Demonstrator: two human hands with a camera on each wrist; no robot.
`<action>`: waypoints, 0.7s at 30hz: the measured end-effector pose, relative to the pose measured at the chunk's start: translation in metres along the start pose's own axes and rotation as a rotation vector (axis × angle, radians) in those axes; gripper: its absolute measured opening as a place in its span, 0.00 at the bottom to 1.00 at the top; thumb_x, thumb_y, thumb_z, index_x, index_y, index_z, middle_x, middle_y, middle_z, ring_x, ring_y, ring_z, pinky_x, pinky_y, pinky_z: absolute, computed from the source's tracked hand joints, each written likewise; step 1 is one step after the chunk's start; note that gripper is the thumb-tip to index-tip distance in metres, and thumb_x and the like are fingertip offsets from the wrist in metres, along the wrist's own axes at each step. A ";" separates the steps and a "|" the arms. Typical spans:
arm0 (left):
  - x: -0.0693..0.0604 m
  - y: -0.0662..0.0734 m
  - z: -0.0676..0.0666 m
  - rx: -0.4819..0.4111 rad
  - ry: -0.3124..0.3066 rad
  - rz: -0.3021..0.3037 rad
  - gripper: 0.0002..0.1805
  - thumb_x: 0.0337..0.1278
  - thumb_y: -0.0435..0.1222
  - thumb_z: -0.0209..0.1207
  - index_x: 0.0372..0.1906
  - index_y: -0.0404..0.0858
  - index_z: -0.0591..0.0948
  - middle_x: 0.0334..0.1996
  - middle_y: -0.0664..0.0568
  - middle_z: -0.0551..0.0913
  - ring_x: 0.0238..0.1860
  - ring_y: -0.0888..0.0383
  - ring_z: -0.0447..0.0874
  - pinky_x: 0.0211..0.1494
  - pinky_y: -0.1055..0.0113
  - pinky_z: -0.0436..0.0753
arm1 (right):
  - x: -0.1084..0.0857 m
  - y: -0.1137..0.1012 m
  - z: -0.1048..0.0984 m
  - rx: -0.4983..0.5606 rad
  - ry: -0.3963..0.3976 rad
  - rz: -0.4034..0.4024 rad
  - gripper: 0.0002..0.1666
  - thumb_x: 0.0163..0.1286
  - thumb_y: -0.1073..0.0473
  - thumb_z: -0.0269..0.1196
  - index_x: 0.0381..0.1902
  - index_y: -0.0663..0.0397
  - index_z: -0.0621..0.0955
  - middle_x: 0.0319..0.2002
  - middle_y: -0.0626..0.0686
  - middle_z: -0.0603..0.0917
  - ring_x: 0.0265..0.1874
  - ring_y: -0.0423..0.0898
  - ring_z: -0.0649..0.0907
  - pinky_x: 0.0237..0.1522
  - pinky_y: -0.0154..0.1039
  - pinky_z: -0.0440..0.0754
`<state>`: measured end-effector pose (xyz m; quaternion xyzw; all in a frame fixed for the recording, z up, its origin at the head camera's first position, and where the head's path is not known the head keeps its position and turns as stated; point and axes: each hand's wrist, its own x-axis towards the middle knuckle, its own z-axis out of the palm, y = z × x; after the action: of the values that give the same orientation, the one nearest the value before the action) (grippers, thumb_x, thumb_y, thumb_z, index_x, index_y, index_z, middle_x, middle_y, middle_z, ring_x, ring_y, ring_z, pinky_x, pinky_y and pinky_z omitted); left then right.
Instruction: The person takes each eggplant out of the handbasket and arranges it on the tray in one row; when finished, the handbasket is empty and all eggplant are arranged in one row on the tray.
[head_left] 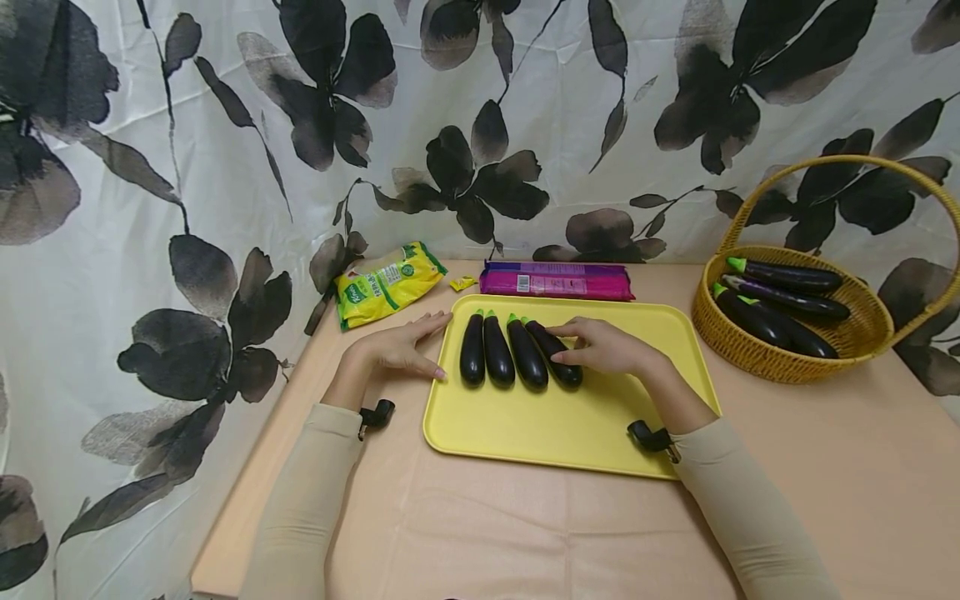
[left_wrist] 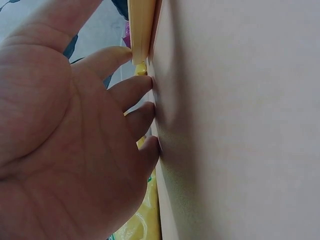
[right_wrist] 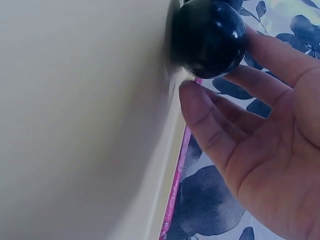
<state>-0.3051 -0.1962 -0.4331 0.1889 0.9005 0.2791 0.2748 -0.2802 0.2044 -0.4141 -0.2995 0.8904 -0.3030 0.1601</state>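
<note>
Left hand (head_left: pixel 402 343), fingers extended, at tray's (head_left: pixel 558 442) left edge; right hand (head_left: pixel 603 343) — fingers loosely spread — touches its rightmost eggplant (head_left: pixel 547 347).

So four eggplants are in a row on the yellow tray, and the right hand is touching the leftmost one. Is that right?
Not quite: the right hand is touching the rightmost eggplant, not the leftmost one. The head view shows it. Four eggplants do lie in a row on the yellow tray.
</note>
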 end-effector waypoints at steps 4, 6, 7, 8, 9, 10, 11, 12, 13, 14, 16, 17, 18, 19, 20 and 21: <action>-0.001 0.000 0.000 0.003 0.001 -0.001 0.69 0.41 0.63 0.78 0.85 0.60 0.47 0.86 0.59 0.40 0.86 0.50 0.28 0.85 0.39 0.35 | 0.002 -0.001 0.001 0.012 -0.009 0.006 0.36 0.76 0.49 0.66 0.75 0.61 0.73 0.59 0.61 0.82 0.48 0.52 0.76 0.47 0.45 0.73; -0.001 0.000 0.000 0.006 0.001 -0.001 0.69 0.41 0.63 0.78 0.85 0.60 0.47 0.86 0.59 0.40 0.86 0.50 0.28 0.85 0.39 0.35 | 0.002 -0.002 0.002 0.016 -0.009 0.013 0.37 0.76 0.49 0.65 0.75 0.61 0.72 0.59 0.61 0.82 0.49 0.52 0.76 0.49 0.46 0.73; -0.001 0.000 0.000 0.007 0.002 -0.002 0.69 0.41 0.63 0.78 0.85 0.61 0.47 0.86 0.59 0.40 0.86 0.50 0.28 0.85 0.38 0.35 | 0.002 -0.002 0.002 0.018 -0.010 0.014 0.37 0.76 0.49 0.65 0.75 0.62 0.72 0.59 0.61 0.83 0.49 0.52 0.76 0.49 0.46 0.73; -0.001 0.000 0.000 0.008 0.002 -0.003 0.69 0.41 0.63 0.78 0.85 0.61 0.47 0.86 0.59 0.40 0.86 0.50 0.28 0.85 0.38 0.35 | 0.002 -0.003 0.002 0.020 -0.012 0.015 0.37 0.76 0.49 0.65 0.75 0.62 0.72 0.58 0.60 0.83 0.49 0.52 0.76 0.49 0.46 0.73; -0.001 0.000 0.000 0.008 0.003 -0.003 0.69 0.41 0.63 0.78 0.85 0.61 0.47 0.86 0.59 0.40 0.86 0.50 0.28 0.85 0.38 0.35 | 0.002 -0.003 0.002 0.021 -0.013 0.018 0.37 0.76 0.49 0.65 0.75 0.61 0.71 0.58 0.60 0.83 0.49 0.52 0.76 0.49 0.47 0.73; -0.001 0.001 0.000 0.005 0.003 -0.004 0.69 0.41 0.63 0.78 0.85 0.61 0.47 0.86 0.59 0.40 0.86 0.50 0.28 0.85 0.38 0.35 | 0.002 -0.004 0.002 0.023 -0.013 0.019 0.37 0.76 0.49 0.65 0.76 0.61 0.71 0.58 0.60 0.83 0.48 0.51 0.76 0.49 0.47 0.73; -0.001 0.001 0.000 0.003 0.004 -0.004 0.69 0.41 0.63 0.78 0.85 0.61 0.47 0.86 0.59 0.40 0.86 0.50 0.28 0.85 0.38 0.35 | 0.002 -0.004 0.002 0.024 -0.012 0.017 0.37 0.76 0.49 0.65 0.76 0.60 0.71 0.59 0.60 0.83 0.48 0.52 0.76 0.49 0.47 0.73; -0.001 0.001 0.000 0.000 0.004 -0.004 0.69 0.41 0.63 0.78 0.85 0.61 0.47 0.86 0.59 0.40 0.86 0.50 0.28 0.85 0.39 0.35 | 0.002 -0.004 0.002 0.024 -0.011 0.013 0.37 0.76 0.48 0.65 0.76 0.60 0.72 0.60 0.60 0.83 0.49 0.52 0.77 0.49 0.47 0.73; -0.001 0.002 0.000 -0.002 0.004 -0.005 0.69 0.41 0.63 0.78 0.85 0.61 0.47 0.86 0.59 0.40 0.86 0.50 0.28 0.85 0.39 0.35 | 0.002 -0.004 0.003 0.026 -0.011 0.012 0.37 0.76 0.49 0.65 0.76 0.59 0.72 0.60 0.61 0.83 0.49 0.52 0.77 0.49 0.47 0.73; -0.001 0.002 0.000 -0.005 0.003 -0.005 0.69 0.41 0.63 0.78 0.85 0.61 0.47 0.86 0.59 0.40 0.86 0.50 0.28 0.85 0.39 0.35 | 0.002 -0.004 0.003 0.027 -0.008 0.011 0.36 0.76 0.49 0.65 0.76 0.58 0.72 0.61 0.61 0.82 0.50 0.52 0.77 0.50 0.47 0.73; -0.001 0.002 0.000 -0.006 0.001 -0.005 0.69 0.41 0.63 0.78 0.85 0.60 0.47 0.86 0.59 0.40 0.86 0.50 0.28 0.85 0.39 0.35 | 0.002 -0.004 0.003 0.027 -0.004 0.009 0.36 0.76 0.48 0.65 0.75 0.58 0.73 0.62 0.61 0.82 0.51 0.52 0.77 0.51 0.46 0.74; -0.001 0.002 0.000 -0.004 0.000 -0.005 0.69 0.41 0.63 0.78 0.85 0.60 0.47 0.86 0.59 0.40 0.86 0.50 0.28 0.85 0.39 0.35 | 0.002 -0.003 0.004 0.027 -0.003 0.008 0.37 0.76 0.47 0.65 0.75 0.57 0.73 0.62 0.61 0.82 0.51 0.52 0.77 0.50 0.45 0.74; -0.001 0.002 0.000 -0.004 -0.001 -0.005 0.69 0.41 0.63 0.78 0.85 0.60 0.47 0.86 0.59 0.39 0.86 0.50 0.28 0.85 0.38 0.35 | 0.002 -0.004 0.003 0.030 -0.003 0.010 0.37 0.76 0.46 0.65 0.76 0.56 0.73 0.60 0.61 0.82 0.49 0.51 0.77 0.48 0.45 0.74; -0.001 0.001 0.000 -0.005 -0.001 -0.006 0.69 0.41 0.63 0.78 0.85 0.60 0.47 0.86 0.59 0.39 0.86 0.50 0.28 0.85 0.38 0.34 | 0.001 -0.004 0.003 0.033 -0.003 0.009 0.37 0.76 0.46 0.65 0.76 0.56 0.72 0.58 0.61 0.82 0.47 0.51 0.78 0.46 0.44 0.75; -0.001 0.001 0.001 -0.004 -0.001 -0.004 0.69 0.41 0.63 0.78 0.85 0.60 0.47 0.86 0.59 0.40 0.86 0.50 0.28 0.85 0.38 0.34 | 0.000 -0.003 0.003 0.038 0.000 0.009 0.38 0.76 0.46 0.65 0.76 0.56 0.72 0.58 0.60 0.82 0.45 0.50 0.79 0.44 0.42 0.76; -0.001 0.001 0.001 -0.005 0.000 -0.004 0.69 0.41 0.63 0.78 0.85 0.60 0.47 0.86 0.59 0.40 0.86 0.50 0.28 0.85 0.38 0.35 | -0.001 -0.003 0.002 0.048 0.001 0.011 0.38 0.76 0.46 0.65 0.76 0.56 0.72 0.58 0.61 0.81 0.44 0.49 0.80 0.42 0.41 0.78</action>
<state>-0.3039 -0.1952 -0.4327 0.1866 0.9002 0.2809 0.2757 -0.2773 0.2021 -0.4136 -0.2907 0.8846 -0.3234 0.1686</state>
